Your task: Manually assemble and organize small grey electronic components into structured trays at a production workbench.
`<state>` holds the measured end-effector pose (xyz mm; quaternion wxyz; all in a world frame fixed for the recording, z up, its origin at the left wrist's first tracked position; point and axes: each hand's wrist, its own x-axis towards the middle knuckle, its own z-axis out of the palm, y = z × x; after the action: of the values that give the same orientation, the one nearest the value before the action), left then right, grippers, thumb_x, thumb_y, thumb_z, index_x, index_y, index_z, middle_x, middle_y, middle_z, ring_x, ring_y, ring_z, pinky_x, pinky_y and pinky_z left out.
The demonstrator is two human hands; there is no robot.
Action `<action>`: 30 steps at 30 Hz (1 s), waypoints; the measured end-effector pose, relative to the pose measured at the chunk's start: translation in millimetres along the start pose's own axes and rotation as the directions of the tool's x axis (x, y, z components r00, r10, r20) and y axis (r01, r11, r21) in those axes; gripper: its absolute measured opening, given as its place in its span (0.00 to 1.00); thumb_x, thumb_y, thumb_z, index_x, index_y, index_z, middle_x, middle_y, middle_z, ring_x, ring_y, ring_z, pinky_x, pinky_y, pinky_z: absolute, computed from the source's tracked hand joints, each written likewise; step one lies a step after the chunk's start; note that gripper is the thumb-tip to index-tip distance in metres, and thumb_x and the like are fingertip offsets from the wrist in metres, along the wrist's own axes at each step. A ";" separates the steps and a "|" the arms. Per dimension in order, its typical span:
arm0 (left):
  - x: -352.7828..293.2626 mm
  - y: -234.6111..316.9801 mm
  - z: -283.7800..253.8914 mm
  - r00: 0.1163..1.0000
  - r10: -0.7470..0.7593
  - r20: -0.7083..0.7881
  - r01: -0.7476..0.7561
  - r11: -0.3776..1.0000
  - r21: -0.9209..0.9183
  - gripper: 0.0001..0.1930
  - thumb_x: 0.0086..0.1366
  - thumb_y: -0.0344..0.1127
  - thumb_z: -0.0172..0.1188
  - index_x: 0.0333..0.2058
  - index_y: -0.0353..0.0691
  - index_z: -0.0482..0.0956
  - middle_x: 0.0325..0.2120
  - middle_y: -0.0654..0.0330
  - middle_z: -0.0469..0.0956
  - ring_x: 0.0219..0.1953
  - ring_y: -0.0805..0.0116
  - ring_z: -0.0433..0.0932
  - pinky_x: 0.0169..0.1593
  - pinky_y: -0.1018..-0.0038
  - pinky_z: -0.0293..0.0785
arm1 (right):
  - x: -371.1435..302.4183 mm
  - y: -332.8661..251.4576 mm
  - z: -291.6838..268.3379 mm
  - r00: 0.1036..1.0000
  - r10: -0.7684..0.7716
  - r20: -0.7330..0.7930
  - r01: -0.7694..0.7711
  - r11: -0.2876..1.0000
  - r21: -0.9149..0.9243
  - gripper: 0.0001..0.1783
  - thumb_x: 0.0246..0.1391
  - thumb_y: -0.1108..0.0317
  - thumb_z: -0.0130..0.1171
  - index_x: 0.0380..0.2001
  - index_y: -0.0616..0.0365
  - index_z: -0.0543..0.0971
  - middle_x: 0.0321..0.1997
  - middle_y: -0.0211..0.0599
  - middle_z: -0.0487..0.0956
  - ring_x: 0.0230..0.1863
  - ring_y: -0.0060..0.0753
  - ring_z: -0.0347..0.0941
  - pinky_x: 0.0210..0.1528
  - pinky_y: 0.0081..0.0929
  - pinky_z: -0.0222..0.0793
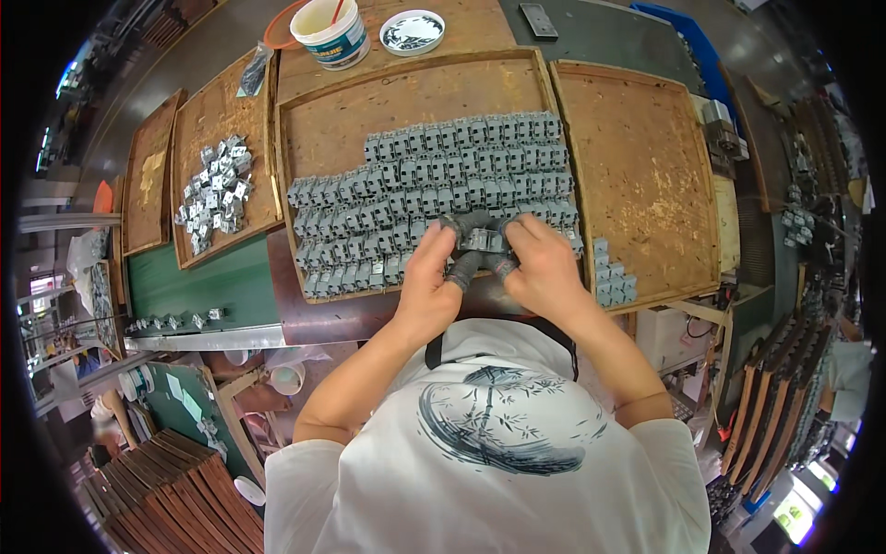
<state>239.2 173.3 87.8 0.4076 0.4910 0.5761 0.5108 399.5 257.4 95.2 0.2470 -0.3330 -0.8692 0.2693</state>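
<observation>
Head view: from where I stand, two hands meet just inside the near edge of a shallow brown wooden tray point(406, 97), toward its near right corner.
Left hand point(432, 274): drawn narrow, dark-wrapped fingertips gripping the left side of a small grey boxy part point(482, 242).
Right hand point(546, 265): equally narrow, gripping that part's right side.
Boxy part: between the hands, above the nearest rows; whether it touches them I can't tell.
Rows: small grey metal-fitted blocks point(461, 166) packed close, with bare wood along the tray's far edge.
Left tray point(208, 120): loose silvery pieces point(221, 185) heaped toward its near edge.
Right tray point(646, 166): grey blocks stacked point(614, 282) at its near left corner.
Slip risk: uneven pressure from the two pinches could twist the part loose onto the rows.
Knock risk: a low fingertip could push neighbouring blocks out of line.
Sight risk: wrapped fingers cover much of the part, so a tilt might pass unnoticed.
</observation>
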 end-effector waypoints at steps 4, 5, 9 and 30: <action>5.4 6.0 -5.2 0.998 0.064 0.025 -0.067 0.983 0.173 0.33 0.50 0.19 0.58 0.58 0.37 0.68 0.44 0.50 0.68 0.45 0.53 0.69 0.47 0.67 0.70 | 0.0 -2.3 11.9 0.996 0.036 -0.076 -0.034 0.999 0.025 0.14 0.39 0.76 0.63 0.33 0.65 0.75 0.34 0.47 0.73 0.34 0.56 0.73 0.33 0.43 0.69; 4.4 9.1 -6.6 0.998 0.052 0.038 -0.060 0.969 0.239 0.37 0.46 0.19 0.59 0.59 0.37 0.67 0.44 0.49 0.67 0.45 0.51 0.67 0.46 0.66 0.70 | -0.4 -5.2 10.4 0.996 0.039 -0.075 -0.037 0.999 0.026 0.14 0.39 0.76 0.63 0.33 0.65 0.75 0.34 0.47 0.73 0.34 0.56 0.73 0.33 0.43 0.69; 2.5 -2.7 -1.8 0.968 0.248 -0.025 -0.198 0.826 0.528 0.39 0.40 0.21 0.62 0.58 0.36 0.68 0.45 0.48 0.67 0.46 0.47 0.67 0.46 0.59 0.69 | -1.0 -15.2 4.4 0.993 0.082 0.089 -0.092 0.989 0.117 0.13 0.44 0.72 0.62 0.35 0.65 0.75 0.34 0.49 0.73 0.35 0.57 0.73 0.33 0.43 0.69; 0.4 -69.1 -26.6 0.761 0.614 0.209 -0.646 0.691 0.323 0.51 0.37 0.36 0.66 0.62 0.23 0.54 0.60 0.23 0.54 0.60 0.18 0.56 0.64 0.40 0.53 | 16.9 -4.3 2.0 0.944 0.068 0.323 -0.198 0.900 0.388 0.25 0.38 0.53 0.70 0.30 0.66 0.78 0.29 0.55 0.78 0.31 0.52 0.78 0.33 0.40 0.70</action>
<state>203.0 168.9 23.4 0.1293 0.7482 0.4414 0.4781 385.3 266.1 100.7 0.1573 -0.2867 -0.7943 0.5120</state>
